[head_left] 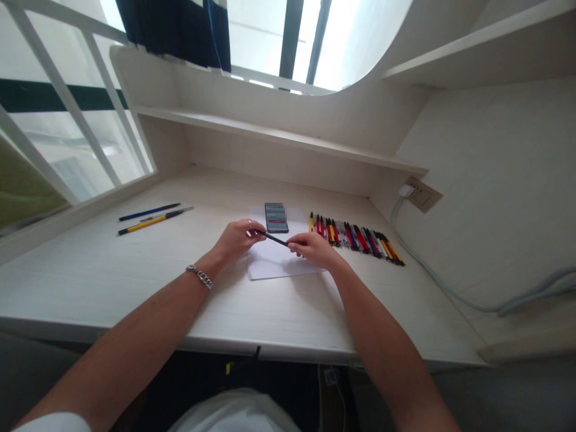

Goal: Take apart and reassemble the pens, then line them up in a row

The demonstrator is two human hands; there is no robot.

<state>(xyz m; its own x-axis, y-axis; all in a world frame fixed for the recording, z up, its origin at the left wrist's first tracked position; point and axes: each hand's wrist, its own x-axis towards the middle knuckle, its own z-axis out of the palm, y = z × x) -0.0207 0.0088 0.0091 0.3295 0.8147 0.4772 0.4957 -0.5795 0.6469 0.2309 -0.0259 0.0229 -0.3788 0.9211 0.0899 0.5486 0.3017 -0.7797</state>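
Note:
Both my hands hold one dark pen [275, 239] between them, above a white sheet of paper [270, 267]. My left hand [239, 237] pinches its left end; a ring and a chain bracelet show on that arm. The right end is pinched by the fingers of my right hand [312, 247]. Just beyond the pen lies a phone [276, 218] with its screen lit, on the paper's far part. A long row of pens [353, 237] in red, yellow, blue, black and white lies right of my right hand.
Far left on the desk [148, 282] lie a blue pen [148, 212], a yellow pen [148, 224] and a thin pen-like piece between them. A shelf [279, 139] runs along the back. A white cable [423, 267] hangs from a wall socket [423, 193] at right.

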